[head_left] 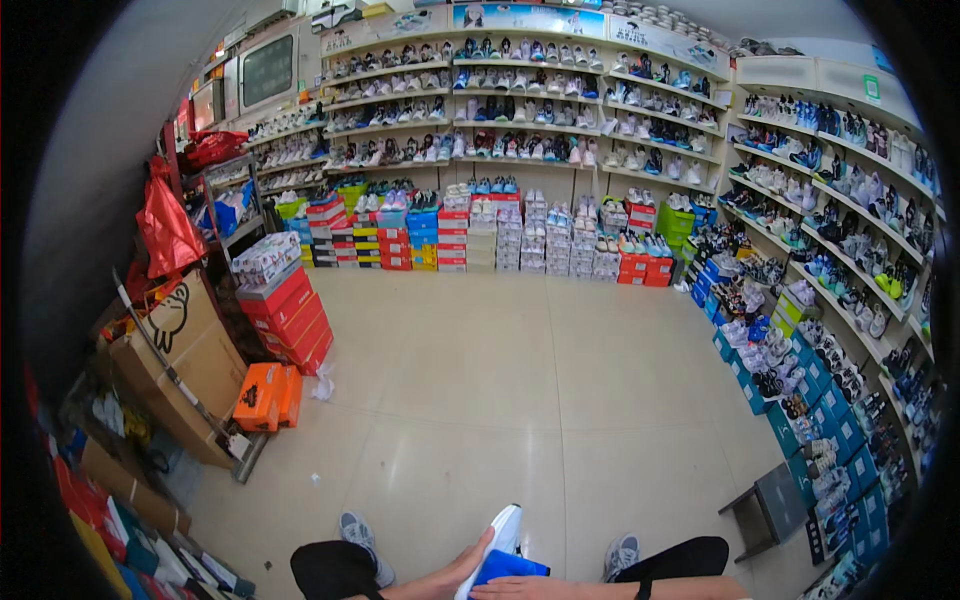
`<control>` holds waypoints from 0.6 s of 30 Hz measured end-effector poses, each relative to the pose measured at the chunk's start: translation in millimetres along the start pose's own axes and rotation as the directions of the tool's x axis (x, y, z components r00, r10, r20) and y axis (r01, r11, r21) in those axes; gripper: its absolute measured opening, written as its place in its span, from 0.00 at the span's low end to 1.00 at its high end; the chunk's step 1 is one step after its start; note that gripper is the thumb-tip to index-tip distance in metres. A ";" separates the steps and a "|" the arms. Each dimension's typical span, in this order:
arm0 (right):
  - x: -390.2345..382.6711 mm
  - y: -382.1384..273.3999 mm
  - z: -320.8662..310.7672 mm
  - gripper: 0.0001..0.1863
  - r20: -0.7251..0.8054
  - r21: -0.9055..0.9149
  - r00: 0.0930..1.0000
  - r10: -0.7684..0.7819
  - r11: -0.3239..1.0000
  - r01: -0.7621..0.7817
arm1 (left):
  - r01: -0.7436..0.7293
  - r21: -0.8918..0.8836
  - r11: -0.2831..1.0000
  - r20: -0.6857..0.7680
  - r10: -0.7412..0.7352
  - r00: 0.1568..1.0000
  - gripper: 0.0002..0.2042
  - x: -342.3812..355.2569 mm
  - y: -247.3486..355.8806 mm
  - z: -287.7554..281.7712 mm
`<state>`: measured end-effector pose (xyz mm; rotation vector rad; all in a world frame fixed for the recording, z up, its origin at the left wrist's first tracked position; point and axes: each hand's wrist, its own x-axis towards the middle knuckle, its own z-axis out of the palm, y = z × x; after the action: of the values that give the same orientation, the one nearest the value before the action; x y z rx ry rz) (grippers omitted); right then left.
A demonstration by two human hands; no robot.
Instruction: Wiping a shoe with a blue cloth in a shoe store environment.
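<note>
At the lower middle of the head view, my left hand is closed around a white shoe, which is held tilted between my knees. Across the shoe's near part lies a blue piece that looks like a cloth. My right hand is pressed on that blue cloth, its fingers partly cut off by the lower edge. The near end of the shoe is hidden by the cloth and the frame edge.
Shoe boxes and shelves full of shoes line the back wall. More stand along the right. A dark stool is at the right. Orange boxes, a large carton and a long-handled mop stand left.
</note>
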<state>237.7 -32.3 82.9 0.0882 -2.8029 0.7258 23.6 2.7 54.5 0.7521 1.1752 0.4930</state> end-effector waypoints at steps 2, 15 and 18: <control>0.9 3.7 8.5 0.30 -0.076 -0.229 0.991 -0.112 0.969 0.092 | -0.012 -0.002 1.000 0.005 0.012 1.000 0.50 -4.6 -6.8 -0.8; 11.1 0.2 -39.6 0.29 -0.086 -0.196 0.996 -0.034 0.981 0.016 | -0.046 0.009 0.999 0.006 0.046 0.999 0.64 15.6 -18.4 -19.4; 8.7 -6.0 -32.5 0.29 -0.080 -0.224 0.996 -0.023 0.975 0.005 | -0.073 0.048 0.996 -0.005 0.073 0.997 0.63 9.8 -23.4 -11.5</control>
<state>237.1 -21.7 115.3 0.0364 -2.7796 0.3965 15.1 -2.9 28.6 0.8375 1.1725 0.5303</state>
